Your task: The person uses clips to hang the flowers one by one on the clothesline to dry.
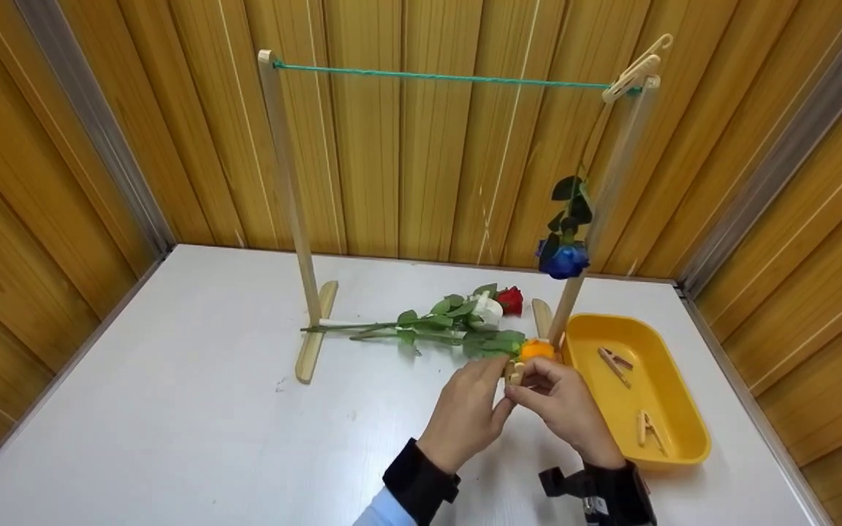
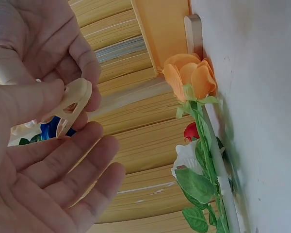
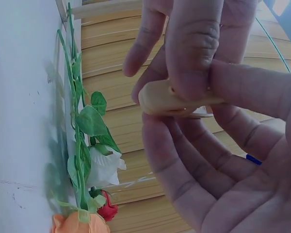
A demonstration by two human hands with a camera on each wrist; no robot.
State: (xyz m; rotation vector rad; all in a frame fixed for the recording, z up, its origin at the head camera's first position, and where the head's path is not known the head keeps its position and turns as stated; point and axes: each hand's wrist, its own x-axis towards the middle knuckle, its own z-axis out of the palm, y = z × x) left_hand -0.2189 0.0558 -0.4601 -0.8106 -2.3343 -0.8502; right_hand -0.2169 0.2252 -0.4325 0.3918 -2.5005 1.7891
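A light wooden clothespin is between my two hands, above the table in front of the orange rose. My left hand pinches it from the left, thumb on it in the left wrist view, the other fingers spread beneath. From the other side my right hand grips the same clothespin with thumb and fingers. Behind the hands lie a white rose and a red rose, their stems pointing left. A blue rose hangs head down from the cord, held by another clothespin.
A green cord spans a left wooden post and a right wooden post, both on wooden feet. At the right, a yellow tray holds two clothespins. Wood-patterned walls enclose the white table.
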